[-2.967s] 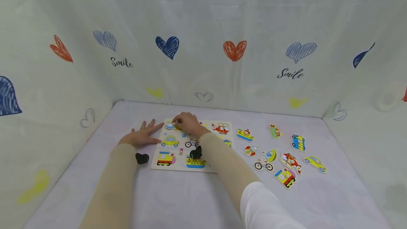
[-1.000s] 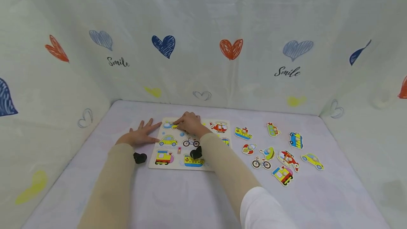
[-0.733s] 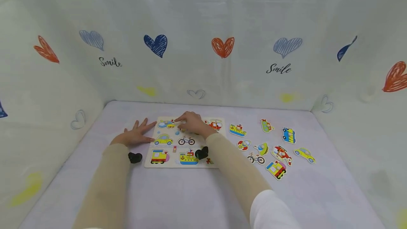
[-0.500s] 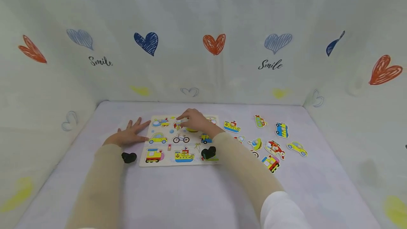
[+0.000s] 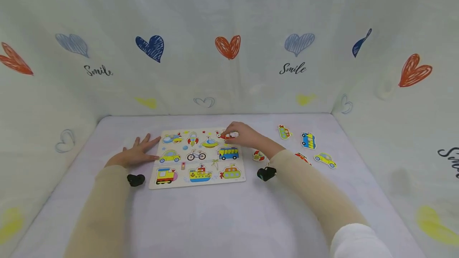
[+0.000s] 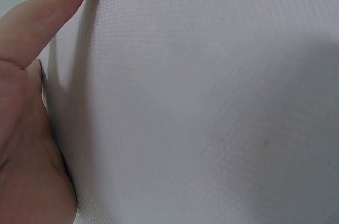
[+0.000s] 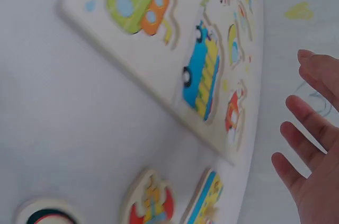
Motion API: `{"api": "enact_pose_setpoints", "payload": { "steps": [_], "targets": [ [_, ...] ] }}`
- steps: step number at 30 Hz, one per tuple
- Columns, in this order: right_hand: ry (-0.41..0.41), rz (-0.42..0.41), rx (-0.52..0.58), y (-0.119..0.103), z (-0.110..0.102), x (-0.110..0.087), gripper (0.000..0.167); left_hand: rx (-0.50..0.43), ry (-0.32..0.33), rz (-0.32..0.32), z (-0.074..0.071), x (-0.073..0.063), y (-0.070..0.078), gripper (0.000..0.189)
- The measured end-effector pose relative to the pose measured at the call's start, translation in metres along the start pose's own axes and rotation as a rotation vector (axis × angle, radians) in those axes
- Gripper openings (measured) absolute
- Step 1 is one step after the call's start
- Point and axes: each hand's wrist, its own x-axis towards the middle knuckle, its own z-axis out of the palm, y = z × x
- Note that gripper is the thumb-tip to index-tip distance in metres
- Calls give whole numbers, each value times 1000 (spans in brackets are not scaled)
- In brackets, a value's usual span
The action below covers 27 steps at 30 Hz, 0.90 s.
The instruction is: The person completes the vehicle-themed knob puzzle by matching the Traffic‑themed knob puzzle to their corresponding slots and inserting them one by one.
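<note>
A white wooden puzzle board printed with vehicles lies on the table. My left hand rests flat beside it, fingers spread, a fingertip and the thumb at its left edge; the left wrist view shows the thumb right at that edge. In the top left slot sits the knobbed airplane piece. Over the board's top right corner, my right hand overlaps the printed helicopter. Its fingers are loosely bent and hold nothing in the right wrist view. My right hand and forearm hide some loose pieces.
Right of the board lie loose pieces: a rocket, a submarine, a bus, a car and a partly hidden helicopter. A heart-printed cloth stands behind the table.
My right hand has let go of the airplane piece in the top left slot and moved right across the board. The left hand stays at the board's edge. The head view has turned right.
</note>
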Motion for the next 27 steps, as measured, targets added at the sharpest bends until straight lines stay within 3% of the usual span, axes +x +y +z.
{"api": "enact_pose_setpoints", "payload": {
  "steps": [8, 16, 27],
  "targets": [
    [38, 102, 67, 38, -5, -45, 30, 6, -2, -7, -5, -3, 2, 98],
    [63, 112, 100, 43, -14, -68, 33, -31, -12, -17, -4, -4, 4, 97],
    [106, 274, 92, 63, 1, -90, 27, -26, -10, -8, -2, -4, -1, 99]
  ]
}}
